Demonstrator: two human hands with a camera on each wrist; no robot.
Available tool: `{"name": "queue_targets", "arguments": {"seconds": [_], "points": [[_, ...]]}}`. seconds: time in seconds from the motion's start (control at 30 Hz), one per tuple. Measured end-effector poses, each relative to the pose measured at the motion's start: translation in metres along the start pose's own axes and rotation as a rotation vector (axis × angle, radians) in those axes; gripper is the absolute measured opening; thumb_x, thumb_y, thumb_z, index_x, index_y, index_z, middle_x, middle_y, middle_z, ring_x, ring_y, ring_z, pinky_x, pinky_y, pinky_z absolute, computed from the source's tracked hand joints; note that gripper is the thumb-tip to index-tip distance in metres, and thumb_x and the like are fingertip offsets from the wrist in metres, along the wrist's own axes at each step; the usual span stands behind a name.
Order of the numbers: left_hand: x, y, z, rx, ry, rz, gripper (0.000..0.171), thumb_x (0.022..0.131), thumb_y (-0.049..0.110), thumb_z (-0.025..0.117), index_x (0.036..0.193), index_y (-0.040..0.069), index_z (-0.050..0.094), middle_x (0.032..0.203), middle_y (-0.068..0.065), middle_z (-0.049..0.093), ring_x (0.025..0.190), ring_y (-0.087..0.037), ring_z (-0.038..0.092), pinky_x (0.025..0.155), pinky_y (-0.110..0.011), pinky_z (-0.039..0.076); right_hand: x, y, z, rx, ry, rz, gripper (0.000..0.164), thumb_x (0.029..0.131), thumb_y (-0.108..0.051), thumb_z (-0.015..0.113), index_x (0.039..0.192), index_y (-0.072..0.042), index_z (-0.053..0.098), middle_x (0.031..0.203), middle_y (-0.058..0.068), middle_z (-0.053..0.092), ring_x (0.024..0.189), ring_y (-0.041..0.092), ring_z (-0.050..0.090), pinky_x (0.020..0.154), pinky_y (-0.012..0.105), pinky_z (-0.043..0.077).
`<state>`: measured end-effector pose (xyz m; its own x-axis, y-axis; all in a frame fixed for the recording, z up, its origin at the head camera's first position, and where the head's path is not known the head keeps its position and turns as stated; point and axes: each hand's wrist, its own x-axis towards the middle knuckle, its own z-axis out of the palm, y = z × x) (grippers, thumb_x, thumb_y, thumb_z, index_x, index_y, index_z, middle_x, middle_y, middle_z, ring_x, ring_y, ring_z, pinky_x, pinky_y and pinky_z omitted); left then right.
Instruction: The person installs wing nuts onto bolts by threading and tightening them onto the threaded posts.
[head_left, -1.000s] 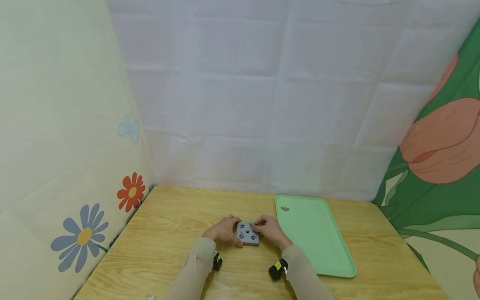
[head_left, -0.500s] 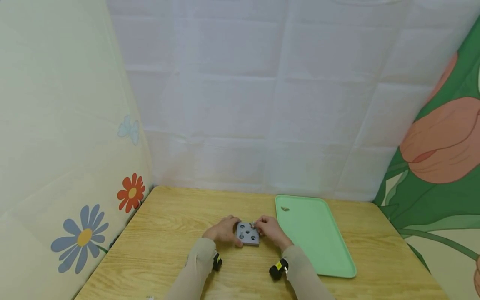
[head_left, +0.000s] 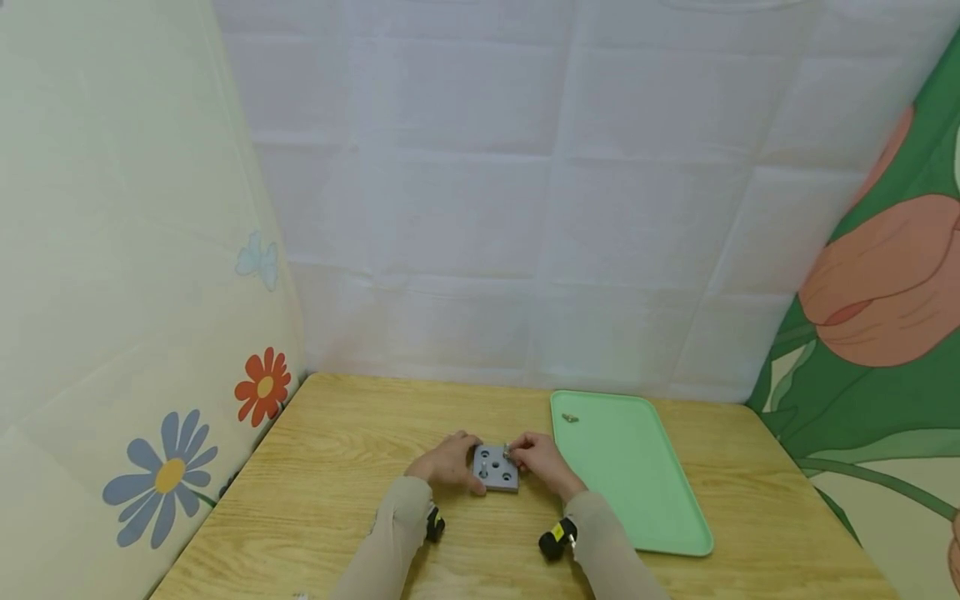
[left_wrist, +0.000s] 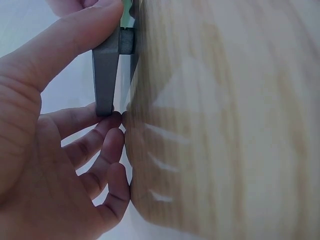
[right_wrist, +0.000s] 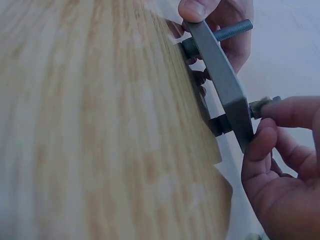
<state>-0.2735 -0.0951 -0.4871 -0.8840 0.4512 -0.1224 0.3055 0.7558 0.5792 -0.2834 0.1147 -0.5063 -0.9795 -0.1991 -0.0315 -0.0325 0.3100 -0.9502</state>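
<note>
A square grey metal plate (head_left: pixel 496 481) with several holes sits raised off the table on bolt heads. My left hand (head_left: pixel 448 462) grips its left side, thumb on the near edge and fingers at the far edge. One bolt (right_wrist: pixel 235 31) stands up bare through the near left hole. On the far right corner, a second bolt (right_wrist: pixel 276 99) pokes up through a small brass-coloured wing nut (right_wrist: pixel 258 107). My right hand (head_left: pixel 542 459) pinches this nut between thumb and forefinger, close over the plate; the fingertips partly hide it.
Right of the plate lies a light green tray (head_left: pixel 637 500), with another small brassy wing nut (head_left: pixel 570 417) near its far left corner. A small pale object (head_left: pixel 300 596) shows at the bottom edge of the head view. White cloth (head_left: pixel 465 317) hangs behind the wooden table (head_left: pixel 360 417).
The right fingertips have drawn back slightly to the right on the nut, and more of the second bolt shows. The left hand and plate stay put.
</note>
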Motion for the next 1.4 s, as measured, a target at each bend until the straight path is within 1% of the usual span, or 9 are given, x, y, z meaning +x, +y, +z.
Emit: {"name": "queue_targets", "arguments": {"seconds": [0.23, 0.33, 0.43, 0.67, 0.8, 0.93, 1.2, 1.3, 1.4], "points": [[0.0005, -0.0004, -0.0001, 0.013, -0.007, -0.005, 0.078, 0.07, 0.037, 0.083, 0.135, 0.012, 0.048, 0.131, -0.005, 0.046, 0.125, -0.028, 0.04, 0.098, -0.045, 0.037, -0.0016, -0.0017, -0.0002, -0.031, -0.006, -0.03, 0.029, 0.08, -0.002, 0.068, 0.108, 0.004, 0.06, 0.085, 0.008, 0.059, 0.068, 0.015, 0.055, 0.061, 0.03, 0.048], [0.0003, -0.0002, 0.0, 0.012, -0.007, -0.008, 0.078, 0.07, 0.037, 0.083, 0.134, 0.013, 0.048, 0.129, -0.004, 0.046, 0.123, -0.027, 0.041, 0.096, -0.045, 0.038, -0.0021, -0.0023, -0.0007, -0.05, -0.011, -0.041, 0.033, 0.078, -0.001, 0.07, 0.109, 0.003, 0.061, 0.084, 0.007, 0.056, 0.067, 0.015, 0.054, 0.06, 0.029, 0.047], [-0.0003, 0.0005, 0.0, 0.01, -0.008, -0.009, 0.078, 0.069, 0.037, 0.084, 0.134, 0.013, 0.049, 0.129, -0.004, 0.046, 0.123, -0.027, 0.042, 0.095, -0.045, 0.038, -0.0028, -0.0029, -0.0009, -0.068, -0.014, -0.06, 0.03, 0.077, -0.001, 0.071, 0.105, 0.002, 0.063, 0.083, 0.007, 0.055, 0.068, 0.015, 0.054, 0.06, 0.029, 0.046], [-0.001, 0.0007, -0.0007, 0.007, -0.01, -0.013, 0.079, 0.069, 0.037, 0.083, 0.136, 0.012, 0.048, 0.131, -0.006, 0.045, 0.124, -0.028, 0.041, 0.096, -0.045, 0.038, -0.0025, -0.0048, 0.0012, -0.085, 0.002, -0.036, 0.018, 0.078, -0.002, 0.072, 0.092, -0.001, 0.061, 0.082, 0.003, 0.057, 0.072, 0.015, 0.053, 0.063, 0.028, 0.046], [-0.0008, 0.0011, -0.0009, 0.008, -0.01, -0.011, 0.079, 0.069, 0.037, 0.083, 0.135, 0.011, 0.048, 0.128, -0.005, 0.046, 0.121, -0.028, 0.043, 0.096, -0.045, 0.038, -0.0023, -0.0046, 0.0017, -0.094, 0.014, -0.049, 0.015, 0.078, -0.002, 0.073, 0.086, -0.002, 0.06, 0.079, 0.002, 0.058, 0.07, 0.014, 0.053, 0.062, 0.028, 0.047], [-0.0008, 0.0012, -0.0008, 0.008, -0.008, -0.012, 0.079, 0.069, 0.037, 0.084, 0.134, 0.011, 0.048, 0.127, -0.005, 0.047, 0.12, -0.028, 0.043, 0.096, -0.045, 0.038, -0.0025, -0.0038, 0.0022, -0.1, 0.02, -0.056, 0.013, 0.078, -0.002, 0.073, 0.085, -0.002, 0.061, 0.078, 0.003, 0.058, 0.07, 0.014, 0.053, 0.062, 0.029, 0.047], [-0.0003, 0.0005, 0.0, -0.001, -0.008, -0.017, 0.079, 0.068, 0.037, 0.084, 0.134, 0.011, 0.049, 0.128, -0.006, 0.047, 0.122, -0.03, 0.042, 0.097, -0.046, 0.038, -0.0028, -0.0043, 0.003, -0.123, 0.036, -0.027, 0.011, 0.08, -0.004, 0.072, 0.083, -0.002, 0.062, 0.079, 0.002, 0.06, 0.07, 0.014, 0.054, 0.062, 0.028, 0.046], [0.0003, 0.0001, 0.0002, -0.003, -0.003, -0.016, 0.079, 0.067, 0.036, 0.085, 0.133, 0.011, 0.049, 0.126, -0.005, 0.047, 0.122, -0.03, 0.042, 0.097, -0.047, 0.037, -0.0025, -0.0051, 0.0025, -0.099, 0.03, -0.016, 0.01, 0.08, -0.005, 0.07, 0.083, 0.0, 0.062, 0.08, 0.003, 0.061, 0.069, 0.013, 0.054, 0.061, 0.028, 0.046], [0.0002, 0.0006, 0.0, 0.001, 0.001, -0.014, 0.079, 0.067, 0.035, 0.085, 0.133, 0.011, 0.05, 0.125, -0.005, 0.048, 0.121, -0.03, 0.043, 0.096, -0.046, 0.038, -0.0025, -0.0065, 0.0019, -0.053, 0.019, 0.011, 0.005, 0.082, -0.004, 0.063, 0.082, 0.0, 0.061, 0.079, 0.004, 0.06, 0.068, 0.014, 0.053, 0.061, 0.028, 0.047]]}}
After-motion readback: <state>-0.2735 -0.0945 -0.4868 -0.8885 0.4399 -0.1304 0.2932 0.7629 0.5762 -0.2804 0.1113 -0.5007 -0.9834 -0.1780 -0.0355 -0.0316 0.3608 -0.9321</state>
